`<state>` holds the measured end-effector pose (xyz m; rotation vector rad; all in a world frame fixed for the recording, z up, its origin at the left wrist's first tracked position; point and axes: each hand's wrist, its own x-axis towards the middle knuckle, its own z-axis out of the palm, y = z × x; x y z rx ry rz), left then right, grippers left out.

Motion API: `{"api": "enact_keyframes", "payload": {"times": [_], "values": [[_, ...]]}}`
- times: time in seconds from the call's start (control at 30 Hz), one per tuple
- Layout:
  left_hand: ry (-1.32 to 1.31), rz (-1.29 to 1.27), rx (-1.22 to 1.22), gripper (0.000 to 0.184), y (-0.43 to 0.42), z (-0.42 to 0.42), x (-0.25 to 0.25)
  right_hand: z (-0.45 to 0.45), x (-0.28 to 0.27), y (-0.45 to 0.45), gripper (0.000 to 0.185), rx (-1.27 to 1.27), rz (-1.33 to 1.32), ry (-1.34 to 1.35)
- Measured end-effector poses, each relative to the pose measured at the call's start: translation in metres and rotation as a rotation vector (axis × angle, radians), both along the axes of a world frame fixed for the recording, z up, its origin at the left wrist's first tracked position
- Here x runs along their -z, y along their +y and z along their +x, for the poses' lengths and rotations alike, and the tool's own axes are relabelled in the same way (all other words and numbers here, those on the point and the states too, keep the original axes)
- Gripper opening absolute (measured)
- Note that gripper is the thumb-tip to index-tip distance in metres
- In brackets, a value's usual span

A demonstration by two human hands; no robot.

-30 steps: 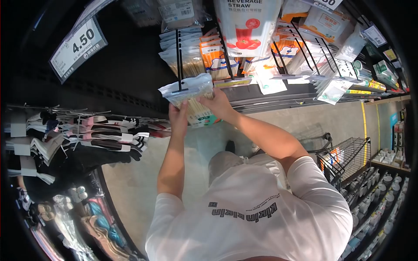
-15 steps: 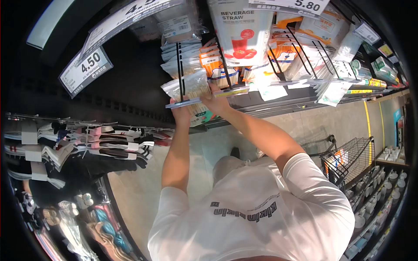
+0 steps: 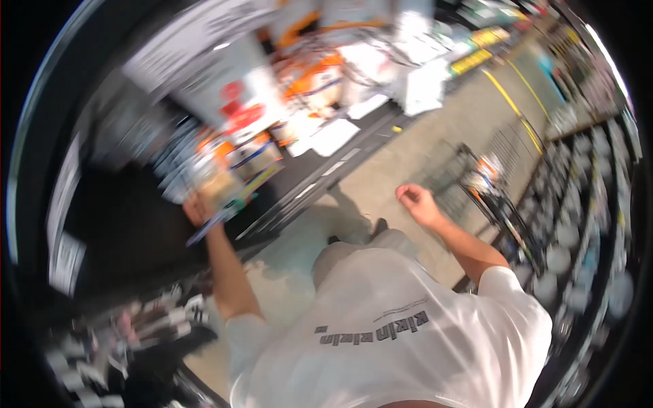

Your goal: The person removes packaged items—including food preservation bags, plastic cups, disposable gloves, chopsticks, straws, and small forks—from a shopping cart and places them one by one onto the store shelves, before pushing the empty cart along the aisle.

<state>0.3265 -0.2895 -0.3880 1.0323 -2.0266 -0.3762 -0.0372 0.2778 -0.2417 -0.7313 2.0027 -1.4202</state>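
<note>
At the front of the hanging display, my left hand (image 3: pixel 196 209) is against a clear packet (image 3: pixel 221 187) with pale contents. Motion blur hides how its fingers sit on the packet. A label rail (image 3: pixel 207 228) crosses just below that hand. My right hand (image 3: pixel 418 205) is away from the shelf, over the floor, its fingers curled together with nothing visible in them. Behind the clear packet hang orange-and-white packets (image 3: pixel 258 156), and a large white beverage straw pack (image 3: pixel 235 95) with red pictures is above them.
A wire shopping cart (image 3: pixel 500 177) with a packet inside stands to the right. Shelves of pale, round-looking wares (image 3: pixel 568 238) line the right side. Socks (image 3: pixel 143 319) hang at lower left. White price tags (image 3: pixel 64 265) stick out at the left.
My right hand has left the packet and moved right, away from the shelf. My left hand stays by the packet. The view has turned, and the display now appears tilted and farther left.
</note>
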Motion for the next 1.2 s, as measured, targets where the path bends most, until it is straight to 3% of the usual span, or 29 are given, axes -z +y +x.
{"api": "enact_keyframes", "payload": {"times": [0.03,0.07,0.1,0.13,0.17,0.23,0.27,0.33,0.37,0.4,0.47,0.53,0.6,0.63,0.73,0.77,0.8,0.87,0.93,1.13,1.2], "values": [[0.169,0.275,0.138,0.043,0.028,0.002,-0.004,-0.017,-0.008,0.037,0.007,0.118,0.080,0.110],[0.078,0.262,0.105,0.045,0.014,0.011,0.008,-0.031,-0.011,0.073,0.008,0.264,0.086,0.298],[0.236,0.335,0.043,0.042,0.039,0.001,-0.023,-0.039,-0.026,0.107,0.009,0.386,0.192,0.559],[0.750,0.626,-0.026,0.035,0.086,-0.032,-0.088,-0.040,-0.047,0.135,0.015,0.480,0.299,0.809],[0.426,0.549,-0.094,0.027,0.098,-0.034,-0.112,-0.046,-0.049,0.171,0.025,0.557,0.414,0.985],[0.463,0.599,-0.173,0.031,0.125,-0.041,-0.106,-0.040,-0.046,0.224,0.046,0.657,0.853,0.840],[0.456,0.640,-0.190,0.034,0.140,-0.039,-0.102,-0.031,-0.040,0.238,0.046,0.700,0.869,0.833],[0.486,0.788,-0.038,0.045,0.193,-0.042,-0.084,-0.023,-0.022,0.237,0.054,0.455,0.979,1.102],[0.472,0.829,-0.035,0.044,0.225,-0.047,-0.072,-0.020,-0.019,0.223,0.055,0.603,0.751,1.001],[0.458,0.869,-0.038,0.044,0.258,-0.051,-0.068,-0.024,-0.026,0.228,0.055,0.611,0.752,0.998],[0.375,1.229,-0.010,0.046,0.308,-0.062,-0.111,-0.043,-0.049,0.243,0.059,0.770,0.724,1.033],[0.353,1.305,0.089,0.045,0.328,-0.059,-0.105,-0.055,-0.068,0.275,0.070,0.843,1.067,0.765],[0.293,1.306,0.099,0.042,0.344,-0.061,-0.109,-0.062,-0.047,0.300,0.083,0.811,1.289,0.511],[0.249,1.353,0.155,0.041,0.347,-0.059,-0.103,-0.064,-0.039,0.301,0.092,0.786,1.280,0.576],[0.186,1.409,0.245,0.033,0.351,-0.063,-0.069,-0.064,-0.056,0.280,0.092,0.760,1.349,0.399],[0.148,1.472,0.383,0.030,0.352,-0.067,-0.061,-0.060,-0.055,0.273,0.093,0.785,1.322,0.436],[0.110,1.532,0.524,0.027,0.354,-0.073,-0.057,-0.057,-0.051,0.265,0.091,0.771,1.351,0.448],[-0.030,1.409,0.597,0.026,0.379,-0.096,-0.095,-0.040,-0.058,0.239,0.086,0.752,1.357,0.455],[-0.087,1.419,0.671,0.025,0.393,-0.113,-0.104,-0.023,-0.055,0.226,0.085,0.682,1.276,0.489],[-0.201,1.419,0.922,0.029,0.413,-0.176,-0.129,0.036,-0.050,0.190,0.056,0.532,0.986,0.671],[-0.155,1.300,1.009,0.030,0.421,-0.203,-0.133,0.056,-0.041,0.185,0.051,0.485,0.884,0.681]]}}
